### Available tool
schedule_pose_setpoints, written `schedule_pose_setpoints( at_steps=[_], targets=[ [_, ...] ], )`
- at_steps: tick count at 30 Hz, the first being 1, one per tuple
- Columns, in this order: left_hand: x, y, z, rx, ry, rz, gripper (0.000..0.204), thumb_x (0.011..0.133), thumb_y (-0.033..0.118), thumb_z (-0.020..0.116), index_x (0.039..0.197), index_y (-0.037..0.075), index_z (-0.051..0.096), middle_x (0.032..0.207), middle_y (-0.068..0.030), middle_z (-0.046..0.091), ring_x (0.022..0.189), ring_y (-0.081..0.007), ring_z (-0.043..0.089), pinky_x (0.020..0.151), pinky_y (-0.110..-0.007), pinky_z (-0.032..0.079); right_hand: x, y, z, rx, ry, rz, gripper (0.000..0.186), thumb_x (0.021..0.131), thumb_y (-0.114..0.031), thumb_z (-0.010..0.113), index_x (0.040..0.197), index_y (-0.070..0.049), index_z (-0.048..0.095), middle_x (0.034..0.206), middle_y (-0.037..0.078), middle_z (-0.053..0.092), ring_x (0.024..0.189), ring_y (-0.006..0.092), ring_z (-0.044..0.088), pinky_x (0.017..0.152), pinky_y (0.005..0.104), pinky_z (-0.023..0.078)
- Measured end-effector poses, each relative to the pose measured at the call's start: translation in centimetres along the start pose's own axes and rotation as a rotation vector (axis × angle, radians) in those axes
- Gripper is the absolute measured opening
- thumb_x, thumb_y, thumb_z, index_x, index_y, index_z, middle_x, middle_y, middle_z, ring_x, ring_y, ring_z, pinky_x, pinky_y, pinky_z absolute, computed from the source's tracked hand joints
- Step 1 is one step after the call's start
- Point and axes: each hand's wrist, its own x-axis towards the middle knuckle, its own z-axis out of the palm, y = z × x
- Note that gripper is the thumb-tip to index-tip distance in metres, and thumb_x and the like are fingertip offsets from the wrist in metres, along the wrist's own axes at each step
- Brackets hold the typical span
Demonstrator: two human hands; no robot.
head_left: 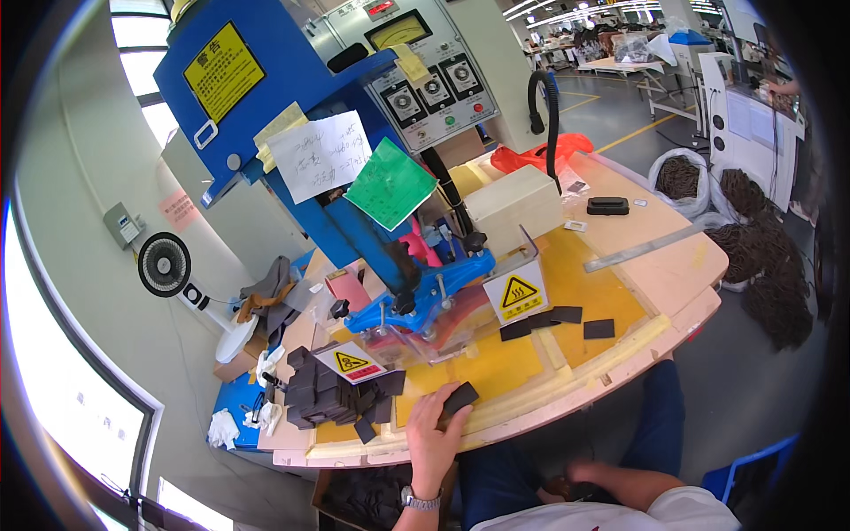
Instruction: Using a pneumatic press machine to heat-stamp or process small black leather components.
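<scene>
Before the blue metal press (363, 243), left fingers (437, 398) grasp a flat black rectangle (460, 398), probably positioning it, which calls for alignment; blurred right hand (586, 474): cannot tell.

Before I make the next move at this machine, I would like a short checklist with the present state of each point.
1. Left hand has the dark piece: ok, at its fingertips.
2. Left hand away from the blue press head: ok, nearer the table's front edge.
3. Right hand away from the press: ok, low by the lap.
4. Right hand empty: cannot tell, blurred.
5. Pile of dark pieces tidy: not ok, uneven.
</scene>
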Motion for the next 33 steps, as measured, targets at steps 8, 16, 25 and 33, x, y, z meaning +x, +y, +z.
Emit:
schedule_pose_setpoints(
  at_steps=[8,16,25,33],
  targets=[
    [0.0,0.0,0.1,-0.011,0.039,-0.020,0.042,0.089,0.003,0.087,0.129,0.003,0.076,0.109,-0.0168,0.077,0.100,-0.0328,0.075,0.090,-0.038,0.059,-10.4,-18.6,-15.9,-0.130,-0.184,-0.163,0.031,0.100,-0.021,0.064,0.120,-0.002,0.078,0.114,0.023,0.081,0.107,0.0399,0.079,0.089,0.0561,0.061],
    [-0.2,-1.1,-0.5,-0.056,0.068,0.042,0.045,0.089,0.004,0.087,0.132,0.004,0.075,0.111,-0.0177,0.078,0.103,-0.0359,0.073,0.091,-0.040,0.058,-25.0,-30.5,-38.4,0.832,0.026,-0.369,0.039,0.117,-0.016,0.057,0.152,0.001,0.063,0.118,0.015,0.078,0.094,0.0210,0.079,0.087,0.0359,0.065],
    [-0.9,-2.1,-0.8,-0.099,0.109,0.025,0.043,0.089,0.008,0.088,0.129,0.004,0.075,0.106,-0.0163,0.077,0.096,-0.0366,0.071,0.087,-0.044,0.057,-12.1,-29.0,-50.3,1.316,0.435,-0.178,0.037,0.115,-0.016,0.062,0.144,0.007,0.060,0.118,0.015,0.076,0.096,0.0214,0.077,0.086,0.0397,0.070],
    [-1.1,-2.8,-1.1,-0.167,0.095,0.094,0.043,0.088,0.009,0.088,0.129,0.004,0.076,0.105,-0.0171,0.077,0.097,-0.0373,0.071,0.087,-0.046,0.057,-7.2,-27.7,-51.2,1.259,0.647,0.032,0.019,0.110,-0.020,0.073,0.112,-0.002,0.067,0.096,0.011,0.076,0.077,0.0191,0.075,0.066,0.0388,0.070]
  ],
)
